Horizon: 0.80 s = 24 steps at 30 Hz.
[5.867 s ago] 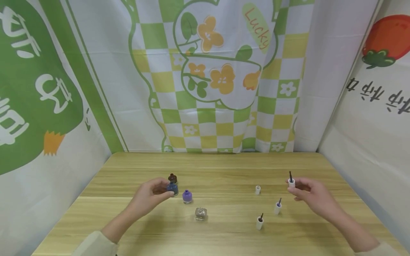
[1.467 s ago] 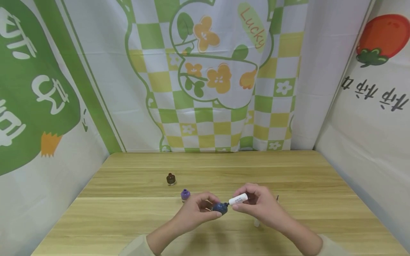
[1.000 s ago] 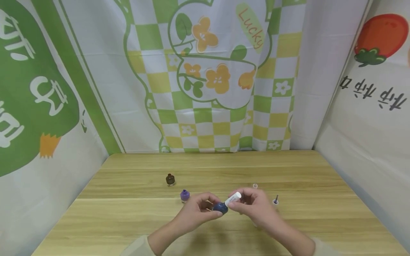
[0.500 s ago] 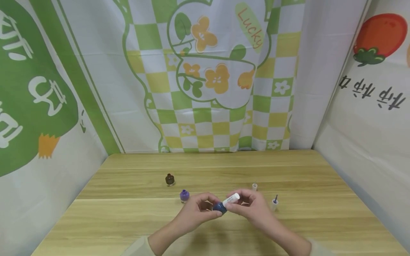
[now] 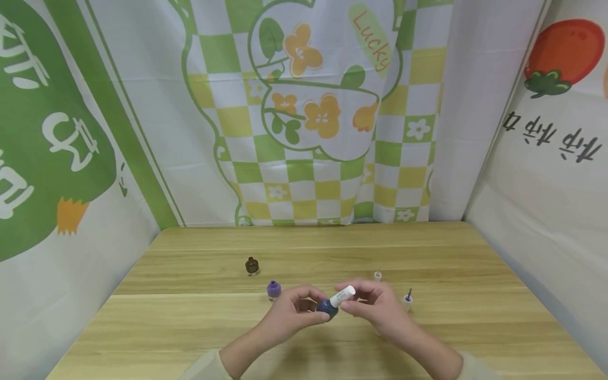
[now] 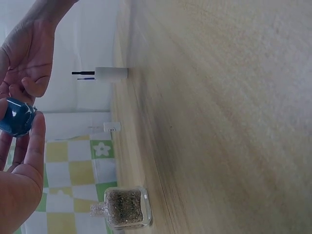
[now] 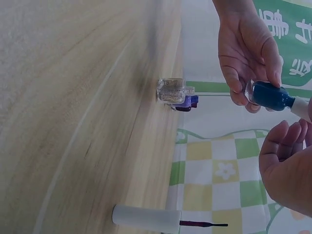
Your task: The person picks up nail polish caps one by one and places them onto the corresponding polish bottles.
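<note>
The patterned curtain [image 5: 304, 174] reads "Lucky" in orange; the print on the white cap [image 5: 343, 295] and on the glitter bottle [image 6: 127, 208] is too small to read. Above the table [image 5: 190, 322], the left hand [image 5: 293, 314] pinches the blue bottle [image 5: 325, 307] between thumb and fingers, wrist angled inward. Opposite, the right hand [image 5: 377, 306] curls its thumb and fingers about the cap, which leans up and rightward from the bottle's neck. The purple bottle [image 5: 273, 290] stands just beyond the left hand.
</note>
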Motion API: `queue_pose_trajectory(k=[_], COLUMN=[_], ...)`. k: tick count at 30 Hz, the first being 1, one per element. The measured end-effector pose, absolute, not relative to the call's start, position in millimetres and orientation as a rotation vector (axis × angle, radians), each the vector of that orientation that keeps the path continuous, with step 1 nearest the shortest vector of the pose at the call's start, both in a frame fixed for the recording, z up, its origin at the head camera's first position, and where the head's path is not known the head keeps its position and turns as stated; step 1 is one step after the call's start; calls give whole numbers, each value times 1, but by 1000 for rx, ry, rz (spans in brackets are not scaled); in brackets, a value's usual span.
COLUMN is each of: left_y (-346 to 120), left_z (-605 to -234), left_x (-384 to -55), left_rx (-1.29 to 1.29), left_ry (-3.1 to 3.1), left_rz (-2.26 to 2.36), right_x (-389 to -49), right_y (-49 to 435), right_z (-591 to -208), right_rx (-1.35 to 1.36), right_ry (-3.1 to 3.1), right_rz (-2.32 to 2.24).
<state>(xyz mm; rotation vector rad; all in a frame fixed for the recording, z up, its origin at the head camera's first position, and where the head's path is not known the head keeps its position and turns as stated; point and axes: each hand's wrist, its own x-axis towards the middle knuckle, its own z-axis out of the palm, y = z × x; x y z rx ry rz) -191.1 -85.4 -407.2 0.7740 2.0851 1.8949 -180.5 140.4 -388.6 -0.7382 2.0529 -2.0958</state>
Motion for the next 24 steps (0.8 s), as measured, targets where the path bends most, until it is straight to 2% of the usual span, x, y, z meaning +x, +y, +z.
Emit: queue_pose_trajectory(k=[17,24], left_y=[-80,-81], left_z=[-404,-405], left_x=[-187,-188], left_rx=[776,772], left_ry=[2060,2081], left_rz=[1912,1905], right_x=[-174,-178], right_y=[130,138], right_z=[-386,-385], right_rx=[-565,-685], right_ry=[2335,2284], right_rz=[-2081,-2039])
